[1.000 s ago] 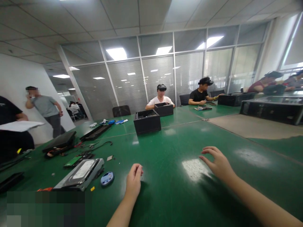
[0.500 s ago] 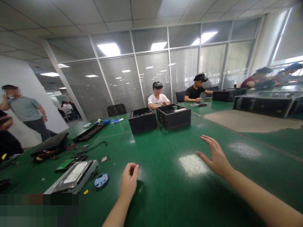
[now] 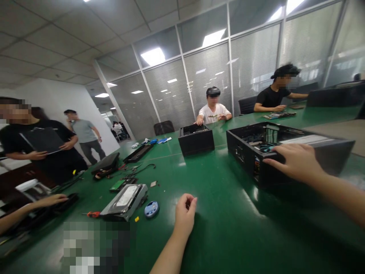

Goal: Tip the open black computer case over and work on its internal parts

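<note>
My left hand [image 3: 185,213] is over the green table [image 3: 211,236] with fingers curled and thumb against them; anything inside is hidden or too small to make out. At the right, my right hand [image 3: 298,161] grips the near top edge of a black computer case [image 3: 285,177], fingers over the rim and thumb at the corner. The case lies open at the top, with boards and cables inside. Left of my left hand are a round blue object [image 3: 151,209], a small yellow piece [image 3: 137,219] and a silver hard drive [image 3: 125,201].
Another black case [image 3: 196,142] stands in front of a person in white [image 3: 213,112]. A person in black [image 3: 273,95] sits farther right. Circuit boards [image 3: 119,184], cables and a black tray [image 3: 139,153] lie left. Someone's hand [image 3: 55,198] reaches in there; two people stand behind.
My right hand, earlier spread in the air, is now on the black case, which is nearer and farther right. My left hand stays curled. The view has turned left.
</note>
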`<action>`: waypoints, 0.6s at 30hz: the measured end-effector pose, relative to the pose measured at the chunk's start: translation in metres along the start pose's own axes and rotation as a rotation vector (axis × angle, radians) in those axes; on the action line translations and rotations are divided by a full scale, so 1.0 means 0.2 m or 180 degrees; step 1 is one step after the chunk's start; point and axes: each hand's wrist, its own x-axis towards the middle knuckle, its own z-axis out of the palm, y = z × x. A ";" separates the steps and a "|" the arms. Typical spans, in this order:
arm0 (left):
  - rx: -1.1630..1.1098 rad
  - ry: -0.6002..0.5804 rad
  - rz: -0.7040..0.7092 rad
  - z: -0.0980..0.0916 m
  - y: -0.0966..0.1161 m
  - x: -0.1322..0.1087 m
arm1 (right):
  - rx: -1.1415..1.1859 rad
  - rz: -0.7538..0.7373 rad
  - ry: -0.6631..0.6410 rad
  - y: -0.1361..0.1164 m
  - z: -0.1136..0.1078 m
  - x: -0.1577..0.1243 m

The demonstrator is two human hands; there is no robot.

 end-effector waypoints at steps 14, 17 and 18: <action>-0.0666 0.0387 -0.0130 0.00 0.00 -0.01 | 0.0509 -0.0446 0.0075 -0.48 -0.49 -0.42; -0.0855 0.0441 -0.0267 0.00 0.02 -0.01 | 0.0533 -0.0625 0.0081 -0.78 -0.72 -0.61; -0.0918 0.0467 -0.0271 0.00 0.03 -0.01 | 0.0554 -0.0765 0.0070 -0.87 -0.78 -0.66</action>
